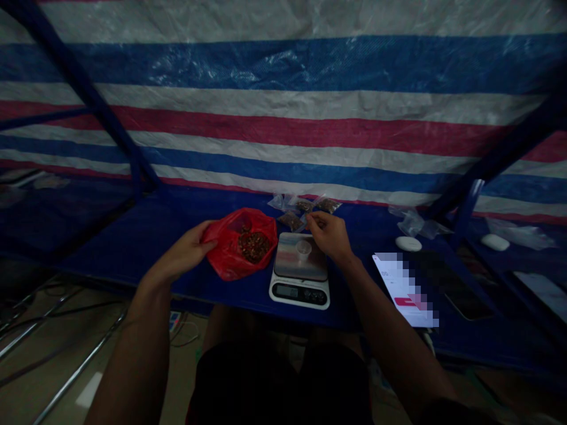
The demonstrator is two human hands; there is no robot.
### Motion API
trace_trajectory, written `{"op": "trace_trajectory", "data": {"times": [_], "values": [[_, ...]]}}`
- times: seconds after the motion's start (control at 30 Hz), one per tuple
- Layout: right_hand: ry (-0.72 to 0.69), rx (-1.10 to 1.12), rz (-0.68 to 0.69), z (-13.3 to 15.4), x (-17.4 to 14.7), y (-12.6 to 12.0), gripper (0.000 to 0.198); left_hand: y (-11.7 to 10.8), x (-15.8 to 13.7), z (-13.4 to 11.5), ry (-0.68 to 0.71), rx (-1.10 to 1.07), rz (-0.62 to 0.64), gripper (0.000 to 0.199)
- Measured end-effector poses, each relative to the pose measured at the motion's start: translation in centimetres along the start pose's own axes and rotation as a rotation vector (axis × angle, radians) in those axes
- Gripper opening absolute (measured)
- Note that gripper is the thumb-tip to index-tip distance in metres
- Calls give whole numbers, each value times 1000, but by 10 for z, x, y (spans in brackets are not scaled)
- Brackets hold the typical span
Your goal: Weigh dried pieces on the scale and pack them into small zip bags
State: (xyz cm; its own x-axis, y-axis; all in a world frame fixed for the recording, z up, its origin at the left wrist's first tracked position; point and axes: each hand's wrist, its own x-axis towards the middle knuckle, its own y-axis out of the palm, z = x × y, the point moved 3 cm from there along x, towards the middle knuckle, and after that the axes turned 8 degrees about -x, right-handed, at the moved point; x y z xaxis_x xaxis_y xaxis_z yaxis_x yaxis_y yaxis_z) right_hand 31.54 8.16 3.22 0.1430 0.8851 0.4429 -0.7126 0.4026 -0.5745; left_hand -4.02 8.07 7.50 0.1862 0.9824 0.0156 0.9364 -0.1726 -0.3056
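Observation:
My left hand [195, 242] grips the left edge of a red plastic bag [224, 260] between thumb and fingers. The bag lies open, with a heap of small brown pieces [254, 246] inside. Beside it stands a white kitchen scale [301, 298] with a metal plate, and a small clear plastic cup [303, 250] sits on that plate. Behind the scale, my right hand [330, 232] is closed, its fingertips pinched at the clear edge of a small plastic bag [290, 221] holding brown bits. Part of that edge is hidden by the fingers.
More small filled bags [328, 205] lie at the back. To the right are a lit phone [401, 289], a dark phone [465, 298], a white oval case [408, 244] and crumpled clear plastic [411, 223]. Blue frame bars [101, 112] slant at both sides before a striped tarp [283, 136].

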Motion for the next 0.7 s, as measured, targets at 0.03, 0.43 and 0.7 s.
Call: {"op": "trace_trajectory", "data": {"times": [0.03, 0.43, 0.7], "values": [[-2, -1, -8, 0, 0, -1, 21, 0, 4, -7, -9, -49, -3, 62], [-17, 45, -62, 1, 2, -1, 21, -4, -4, -37, 269, 479, -256, 72], [-29, 66, -50, -1, 2, 2, 21, 80, 18, -37, 447, 611, 394, 28]]}}
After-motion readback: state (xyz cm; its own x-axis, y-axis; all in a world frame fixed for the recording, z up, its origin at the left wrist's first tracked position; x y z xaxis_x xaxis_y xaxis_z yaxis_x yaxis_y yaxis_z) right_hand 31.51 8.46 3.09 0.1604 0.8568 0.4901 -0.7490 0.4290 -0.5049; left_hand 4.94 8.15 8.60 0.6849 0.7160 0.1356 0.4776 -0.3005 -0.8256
